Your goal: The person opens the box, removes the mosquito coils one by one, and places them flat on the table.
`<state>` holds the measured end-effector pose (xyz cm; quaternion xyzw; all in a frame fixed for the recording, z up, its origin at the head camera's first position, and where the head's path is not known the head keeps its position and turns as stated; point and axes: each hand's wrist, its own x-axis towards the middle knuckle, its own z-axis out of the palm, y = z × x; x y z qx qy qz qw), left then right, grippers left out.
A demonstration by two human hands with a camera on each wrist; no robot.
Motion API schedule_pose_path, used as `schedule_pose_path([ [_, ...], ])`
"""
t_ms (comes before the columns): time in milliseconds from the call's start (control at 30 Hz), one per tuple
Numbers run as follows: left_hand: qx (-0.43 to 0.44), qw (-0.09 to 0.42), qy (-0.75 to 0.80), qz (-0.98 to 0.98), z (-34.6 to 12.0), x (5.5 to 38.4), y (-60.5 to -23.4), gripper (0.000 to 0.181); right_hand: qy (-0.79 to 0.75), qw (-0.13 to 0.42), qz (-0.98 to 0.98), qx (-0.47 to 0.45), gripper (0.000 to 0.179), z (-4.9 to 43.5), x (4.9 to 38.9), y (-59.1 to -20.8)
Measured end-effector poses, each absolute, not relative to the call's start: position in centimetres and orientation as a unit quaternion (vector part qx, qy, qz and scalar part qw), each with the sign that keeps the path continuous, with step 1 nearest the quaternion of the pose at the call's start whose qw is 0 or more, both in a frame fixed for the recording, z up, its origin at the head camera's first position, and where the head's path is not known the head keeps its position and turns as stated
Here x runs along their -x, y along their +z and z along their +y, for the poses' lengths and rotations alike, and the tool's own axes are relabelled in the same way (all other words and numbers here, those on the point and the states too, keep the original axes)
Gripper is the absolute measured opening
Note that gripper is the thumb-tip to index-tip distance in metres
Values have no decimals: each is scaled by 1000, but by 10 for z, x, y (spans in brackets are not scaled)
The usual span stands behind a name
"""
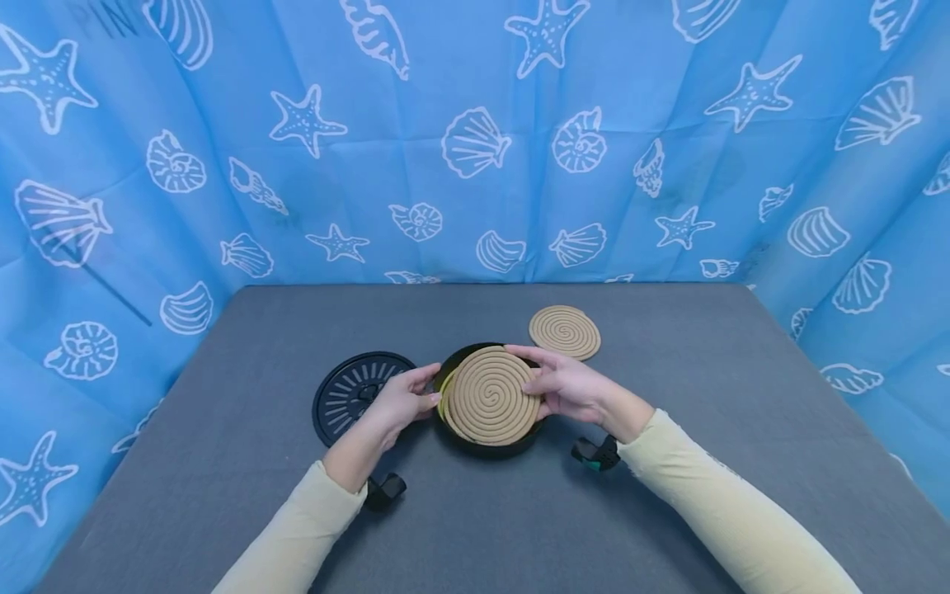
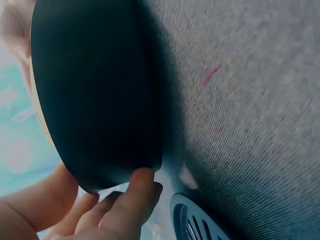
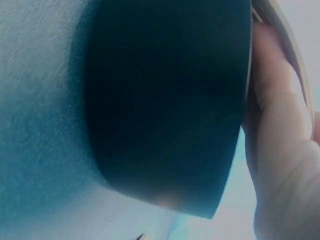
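A tan spiral mosquito coil (image 1: 491,400) is pinched in my right hand (image 1: 575,388), thumb on its face and fingers behind. It is tilted over the mouth of a round black tin (image 1: 486,451), with another tan edge and a yellow rim showing at its left. My left hand (image 1: 402,403) holds the tin's left side; in the left wrist view its fingers (image 2: 142,187) meet the dark wall near the base. From the right wrist view, the right fingers (image 3: 280,95) sit between the tin's rim and the coil. Most of the tin's inside is hidden.
Another mosquito coil (image 1: 566,332) lies flat on the grey table (image 1: 475,528), behind my right hand. A black slotted lid (image 1: 334,406) lies left of the tin, partly behind my left hand. A blue shell-print curtain (image 1: 475,198) surrounds the table's back and sides.
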<state>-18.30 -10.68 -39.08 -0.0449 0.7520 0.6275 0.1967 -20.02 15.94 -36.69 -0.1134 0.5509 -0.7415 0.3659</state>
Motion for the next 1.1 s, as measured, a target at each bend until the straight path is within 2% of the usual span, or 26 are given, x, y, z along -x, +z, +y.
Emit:
schedule_pose_path([
  [400,3,255,656,711,-119,192,-394,58,-761,337,546,93,73,181,199,-361],
  [1100,8,247,652,717,-116,194,-397,56,-784,294,542,72,72,215,199,-345],
])
